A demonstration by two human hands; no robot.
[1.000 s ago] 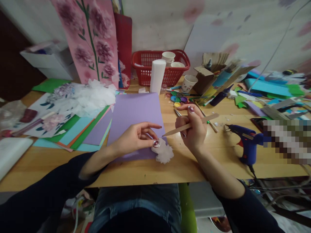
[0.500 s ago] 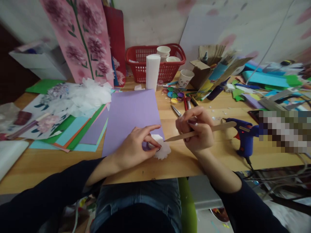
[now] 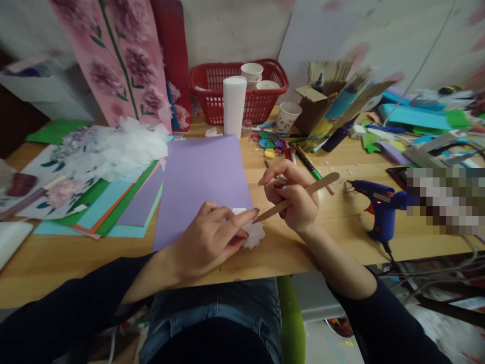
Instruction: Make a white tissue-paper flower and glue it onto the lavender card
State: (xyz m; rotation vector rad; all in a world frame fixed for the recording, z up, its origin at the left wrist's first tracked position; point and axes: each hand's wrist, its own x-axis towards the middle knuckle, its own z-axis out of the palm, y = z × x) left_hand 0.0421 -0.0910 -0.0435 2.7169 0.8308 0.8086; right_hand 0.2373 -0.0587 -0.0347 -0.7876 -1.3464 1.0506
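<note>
My left hand [image 3: 212, 235] rests over a white scallop-edged paper piece [image 3: 256, 237], its thumb and fingers closed on the paper. The index finger stretches across the paper toward a stick's tip. My right hand [image 3: 299, 205] grips that flat wooden craft stick [image 3: 324, 183], whose pointed end reaches the paper's upper right side. Whether the tip touches the paper or the finger, I cannot tell. Under the paper lie the table and the lower right corner of a purple sheet [image 3: 204, 172]. My left fingers hide part of the paper.
A blue glue gun [image 3: 381, 207] stands at the right. Behind are a red basket [image 3: 206, 96], a white roll [image 3: 234, 108], a paper cup [image 3: 288, 117] and paint pots [image 3: 270, 144]. Coloured sheets [image 3: 102, 202] and crumpled white tissue [image 3: 132, 146] lie at the left.
My left index finger has straightened over the paper toward the stick's tip. My right hand has shifted slightly left, and the stick now slants more steeply. The view has shifted a little.
</note>
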